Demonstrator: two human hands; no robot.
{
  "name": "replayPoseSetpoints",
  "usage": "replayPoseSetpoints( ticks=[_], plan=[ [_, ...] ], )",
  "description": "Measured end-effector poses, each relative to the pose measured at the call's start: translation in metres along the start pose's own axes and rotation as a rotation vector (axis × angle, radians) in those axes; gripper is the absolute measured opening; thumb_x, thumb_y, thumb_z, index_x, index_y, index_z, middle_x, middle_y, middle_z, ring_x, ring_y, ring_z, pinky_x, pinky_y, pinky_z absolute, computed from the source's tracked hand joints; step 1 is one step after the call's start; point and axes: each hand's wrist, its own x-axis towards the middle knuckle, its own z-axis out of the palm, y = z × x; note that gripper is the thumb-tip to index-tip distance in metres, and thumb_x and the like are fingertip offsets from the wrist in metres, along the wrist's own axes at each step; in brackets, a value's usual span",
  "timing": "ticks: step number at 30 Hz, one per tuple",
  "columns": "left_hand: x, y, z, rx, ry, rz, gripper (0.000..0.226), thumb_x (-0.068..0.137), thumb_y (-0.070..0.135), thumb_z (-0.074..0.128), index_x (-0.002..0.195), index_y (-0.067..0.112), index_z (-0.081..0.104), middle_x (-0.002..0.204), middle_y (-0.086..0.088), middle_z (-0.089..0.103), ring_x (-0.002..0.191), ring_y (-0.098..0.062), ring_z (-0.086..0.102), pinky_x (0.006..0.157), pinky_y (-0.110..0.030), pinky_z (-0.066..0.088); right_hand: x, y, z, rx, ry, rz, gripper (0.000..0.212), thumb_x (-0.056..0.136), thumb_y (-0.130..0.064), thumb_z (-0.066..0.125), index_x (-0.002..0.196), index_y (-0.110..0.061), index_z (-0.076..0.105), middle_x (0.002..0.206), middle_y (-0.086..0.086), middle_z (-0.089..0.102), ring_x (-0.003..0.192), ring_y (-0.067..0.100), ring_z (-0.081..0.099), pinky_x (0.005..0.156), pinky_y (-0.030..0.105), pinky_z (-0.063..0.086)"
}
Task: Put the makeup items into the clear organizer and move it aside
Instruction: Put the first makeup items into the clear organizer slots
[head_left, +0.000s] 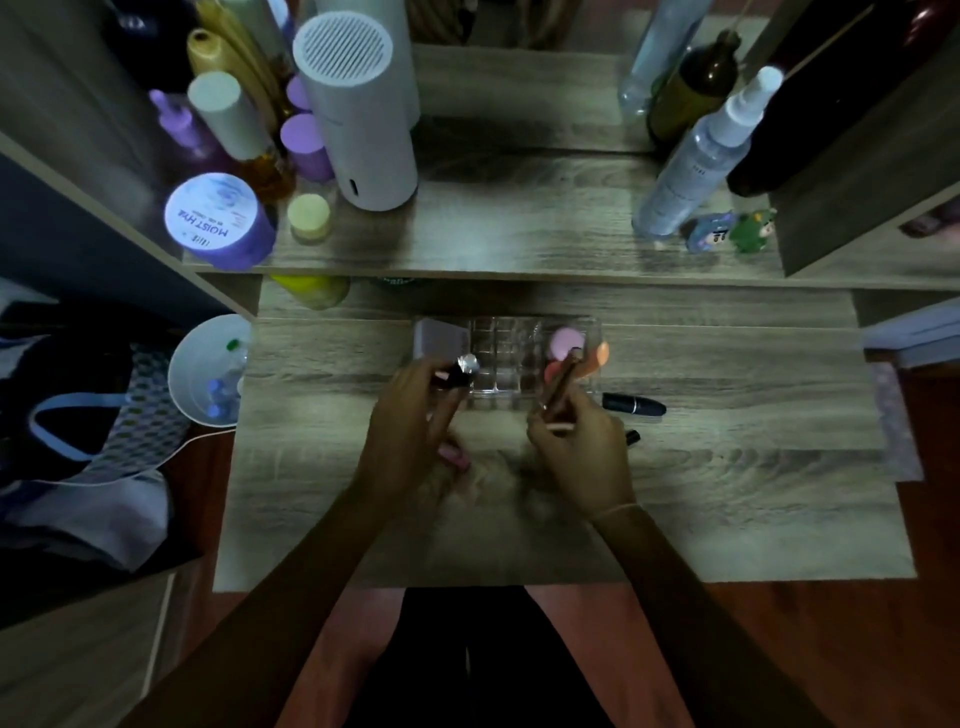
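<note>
Forearms reach over the near edge of the wooden table (727, 509), whose right and near parts lie bare. Left hand (415, 415) clasps a dark silver-tipped tube (460, 371) at the clear organizer (511, 358), which sits mid-table below the shelf edge. Right hand (582, 452) grips a slim brush (561, 382) angled into its right compartment. Beside that hand, a black lipstick (634, 404) lies loose.
</note>
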Motion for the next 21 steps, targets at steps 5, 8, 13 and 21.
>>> replayPoseSetpoints(
  ticks=[5,8,13,21],
  plan=[
    [0.044,0.012,0.013,-0.070,0.009,-0.037,0.034,0.087,0.014,0.062,0.120,0.013,0.053,0.116,-0.009,0.062,0.102,-0.013,0.058,0.082,-0.011,0.044,0.044,-0.023,0.016,0.123,0.087,0.027,0.017,0.083,-0.017,0.068,0.091,-0.025,0.056,0.088,-0.008,0.063,0.080,0.003,0.060,0.073,0.006,0.040],
    [0.058,0.011,0.018,-0.024,-0.004,-0.033,0.036,0.088,0.008,0.060,0.123,0.011,0.051,0.116,-0.012,0.063,0.105,-0.021,0.059,0.085,-0.026,0.047,0.064,-0.027,0.022,0.067,0.104,0.071,0.014,0.085,-0.019,0.066,0.098,-0.016,0.064,0.101,0.006,0.068,0.092,0.014,0.058,0.085,0.001,0.028],
    [0.071,0.002,0.019,0.046,-0.062,-0.016,0.035,0.087,0.003,0.059,0.122,0.003,0.053,0.114,-0.019,0.065,0.105,-0.029,0.062,0.087,-0.040,0.052,0.076,-0.034,0.023,0.004,0.206,0.029,0.017,0.080,-0.014,0.065,0.098,-0.013,0.068,0.093,0.009,0.074,0.093,0.028,0.065,0.101,0.039,0.037],
    [0.081,-0.005,0.020,0.114,-0.092,-0.010,0.042,0.084,0.001,0.063,0.125,0.003,0.055,0.113,-0.021,0.067,0.105,-0.032,0.063,0.089,-0.037,0.049,0.083,-0.036,0.029,-0.196,0.137,-0.033,0.018,0.078,-0.010,0.068,0.095,-0.004,0.068,0.095,0.020,0.069,0.090,0.035,0.063,0.087,0.040,0.042]
  ],
)
